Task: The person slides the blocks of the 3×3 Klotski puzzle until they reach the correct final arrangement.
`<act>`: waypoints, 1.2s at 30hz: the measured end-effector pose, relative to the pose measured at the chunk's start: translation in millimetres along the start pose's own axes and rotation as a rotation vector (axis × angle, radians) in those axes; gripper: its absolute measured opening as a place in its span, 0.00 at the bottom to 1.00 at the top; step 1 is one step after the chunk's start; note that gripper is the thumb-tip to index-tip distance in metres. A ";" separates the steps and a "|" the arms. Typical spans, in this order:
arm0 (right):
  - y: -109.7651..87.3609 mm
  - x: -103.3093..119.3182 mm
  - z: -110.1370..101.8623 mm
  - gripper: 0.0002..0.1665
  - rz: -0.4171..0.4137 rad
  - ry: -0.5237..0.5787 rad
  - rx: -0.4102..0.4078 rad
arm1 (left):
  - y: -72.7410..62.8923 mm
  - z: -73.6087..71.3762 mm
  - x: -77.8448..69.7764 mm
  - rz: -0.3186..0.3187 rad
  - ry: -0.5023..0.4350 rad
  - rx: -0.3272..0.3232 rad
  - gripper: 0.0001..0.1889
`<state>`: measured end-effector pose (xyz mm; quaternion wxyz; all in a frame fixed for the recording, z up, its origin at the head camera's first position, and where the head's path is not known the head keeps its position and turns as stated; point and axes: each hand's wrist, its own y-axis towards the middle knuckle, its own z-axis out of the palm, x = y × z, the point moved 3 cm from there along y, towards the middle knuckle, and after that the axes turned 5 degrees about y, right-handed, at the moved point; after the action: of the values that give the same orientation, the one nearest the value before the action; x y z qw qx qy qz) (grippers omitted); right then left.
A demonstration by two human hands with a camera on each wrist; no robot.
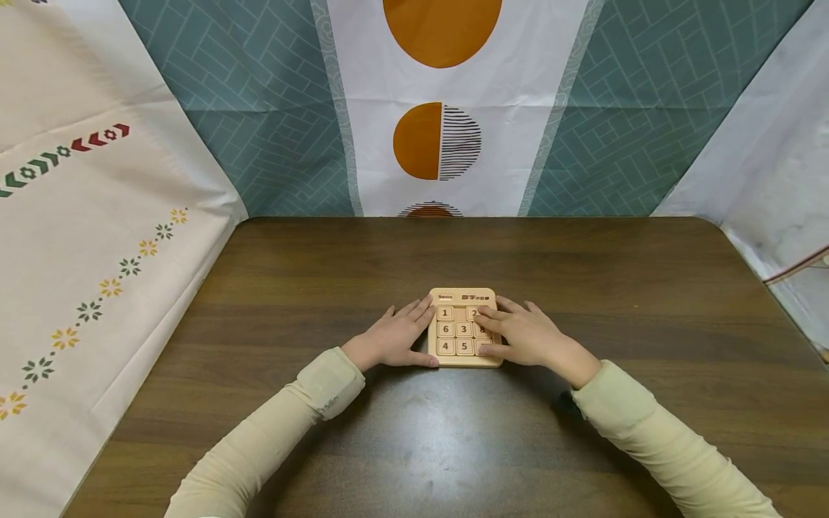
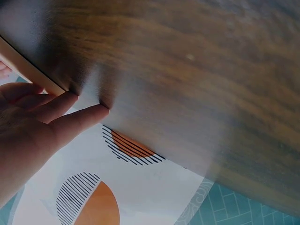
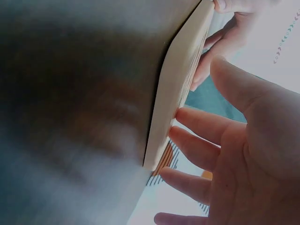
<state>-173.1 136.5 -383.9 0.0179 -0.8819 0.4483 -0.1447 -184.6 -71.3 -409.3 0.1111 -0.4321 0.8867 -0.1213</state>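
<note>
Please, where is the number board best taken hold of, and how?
Probably by the left and right edges of the number board, from both sides: it lies flat, its straight sides rise above the table, and numbered tiles occupy its middle.

Sq. wooden no. puzzle [image 1: 464,362], pale w/ rounded corners & dk lettering along far edge, lies flat, face up on brown tbl [image 1: 324,259], approx. mid L–R. Sq. tiles [image 1: 463,329]: far row 1, gap, 2; mid row 6, 3, 8 (part covered); near row 4, 5, then one w/ no. hidden.
</note>
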 end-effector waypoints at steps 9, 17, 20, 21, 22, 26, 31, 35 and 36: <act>-5.2 -5.5 -0.2 0.36 -0.003 -0.017 0.001 | -0.3 0.7 0.4 0.001 0.001 -0.006 0.51; -7.6 -2.5 -0.2 0.35 -0.020 -0.028 -0.018 | -1.0 0.8 0.6 0.003 -0.006 -0.009 0.51; -9.9 2.7 0.2 0.35 -0.060 -0.037 -0.031 | -1.1 0.7 0.8 0.003 -0.006 -0.011 0.51; -10.7 4.7 0.3 0.35 -0.071 -0.035 -0.032 | -1.1 0.7 0.8 0.003 -0.006 -0.011 0.51; -11.4 6.9 0.7 0.35 -0.083 -0.037 -0.032 | -1.3 0.6 0.6 0.003 -0.005 -0.012 0.51; -13.4 14.7 2.4 0.36 -0.114 -0.031 -0.034 | -1.0 0.4 0.4 0.003 -0.005 -0.017 0.51; -13.0 20.1 5.5 0.36 -0.132 -0.028 -0.029 | -0.9 0.5 0.1 0.005 -0.005 -0.021 0.51; -11.1 20.8 7.0 0.36 -0.126 -0.025 -0.029 | -1.4 0.1 -0.3 0.004 -0.007 -0.019 0.51; -10.6 20.7 7.1 0.36 -0.123 -0.027 -0.030 | -1.3 0.3 -0.4 0.003 -0.007 -0.019 0.51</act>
<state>-151.3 125.6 -384.1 0.0019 -0.9098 0.3950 -0.1272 -183.3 -71.9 -409.1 0.1102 -0.4320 0.8882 -0.1111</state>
